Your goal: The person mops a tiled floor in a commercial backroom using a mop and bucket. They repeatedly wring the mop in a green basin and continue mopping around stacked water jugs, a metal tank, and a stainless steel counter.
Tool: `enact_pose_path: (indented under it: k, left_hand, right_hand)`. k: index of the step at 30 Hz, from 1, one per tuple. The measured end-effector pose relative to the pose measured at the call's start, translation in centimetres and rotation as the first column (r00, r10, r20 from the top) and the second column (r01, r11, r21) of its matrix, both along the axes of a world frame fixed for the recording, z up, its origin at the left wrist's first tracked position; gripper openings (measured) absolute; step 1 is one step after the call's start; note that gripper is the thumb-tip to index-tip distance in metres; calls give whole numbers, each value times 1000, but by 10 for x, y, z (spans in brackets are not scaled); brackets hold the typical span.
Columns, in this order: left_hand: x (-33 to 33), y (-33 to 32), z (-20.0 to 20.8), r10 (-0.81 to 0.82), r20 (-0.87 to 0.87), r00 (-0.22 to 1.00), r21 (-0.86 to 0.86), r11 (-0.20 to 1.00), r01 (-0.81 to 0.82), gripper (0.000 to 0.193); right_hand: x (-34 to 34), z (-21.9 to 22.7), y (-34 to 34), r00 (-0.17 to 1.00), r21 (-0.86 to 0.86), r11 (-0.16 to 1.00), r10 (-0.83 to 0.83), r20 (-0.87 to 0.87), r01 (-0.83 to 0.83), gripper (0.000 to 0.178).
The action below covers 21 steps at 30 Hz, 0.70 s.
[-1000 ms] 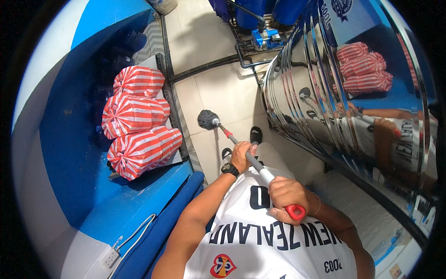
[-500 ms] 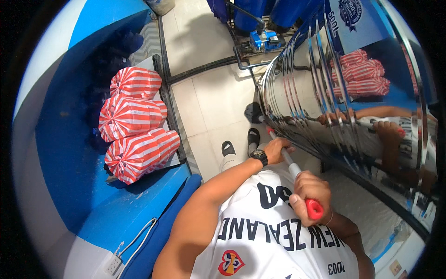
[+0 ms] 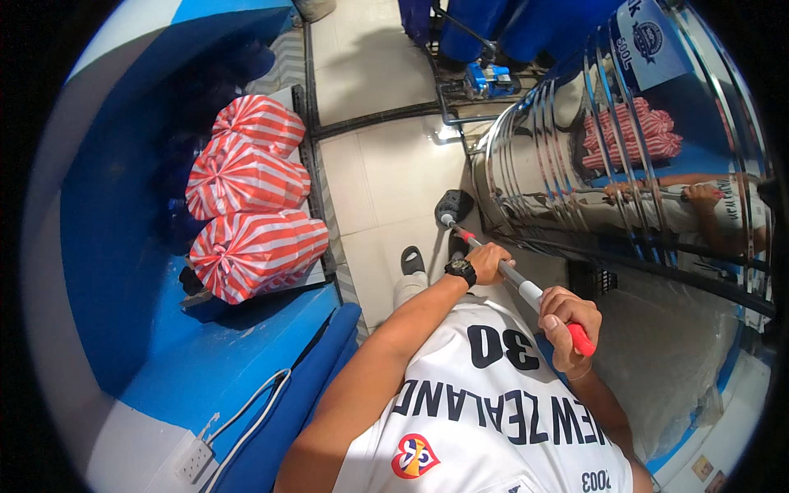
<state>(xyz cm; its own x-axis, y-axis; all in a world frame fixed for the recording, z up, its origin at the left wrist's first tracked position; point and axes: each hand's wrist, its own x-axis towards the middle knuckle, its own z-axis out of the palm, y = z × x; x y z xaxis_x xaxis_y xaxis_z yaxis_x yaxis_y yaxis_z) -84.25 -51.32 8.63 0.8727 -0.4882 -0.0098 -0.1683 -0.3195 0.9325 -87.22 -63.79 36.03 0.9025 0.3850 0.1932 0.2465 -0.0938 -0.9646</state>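
Note:
My left hand [image 3: 487, 264], with a black watch [image 3: 460, 269] on its wrist, is wrapped around the middle of a mop's grey-and-white pole [image 3: 514, 278]. Higher up the pole, my right hand [image 3: 569, 323] is closed near the red grip [image 3: 583, 340], thumb along the top. From my hands the pole slants down and forward past a red collar [image 3: 466, 236] to a dark mop head [image 3: 454, 206]. This head rests on the pale tiles [image 3: 382, 185], just ahead of my feet and left of the shiny steel tank.
The steel tank [image 3: 534, 177] with ribbed sides stands close on my right. Several red-and-white striped bundles [image 3: 255, 255] sit on a ledge at left. Ahead are a blue pump [image 3: 491, 80], pipes and blue containers [image 3: 468, 29]. A power strip [image 3: 195, 462] with white cable lies lower left.
The mop head has come away from the tank's base and shows more fully on the tiles. My right hand and the red grip have shifted right and slightly forward. Both hands keep their hold.

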Motion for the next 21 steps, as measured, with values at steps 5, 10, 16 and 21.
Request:
enact_pose_path:
  k: [5, 10, 16, 21]
  left_hand:
    - [-33, 45, 10, 89, -89, 992, 115, 990, -78, 28]
    - [-82, 87, 6, 260, -93, 961, 224, 946, -234, 33]
    - [-124, 120, -17, 411, -22, 911, 289, 875, -388, 36]
    - [-129, 97, -29, 310, 138, 941, 397, 853, -339, 34]
  right_hand:
    - [-19, -7, 22, 998, 87, 994, 62, -30, -59, 25]
    - [-39, -22, 46, 973, 150, 963, 230, -28, -223, 28]
    - [-52, -54, 52, 916, 210, 899, 400, -37, -384, 29]
    - [-79, -64, 18, 967, 270, 940, 239, -85, -208, 27]
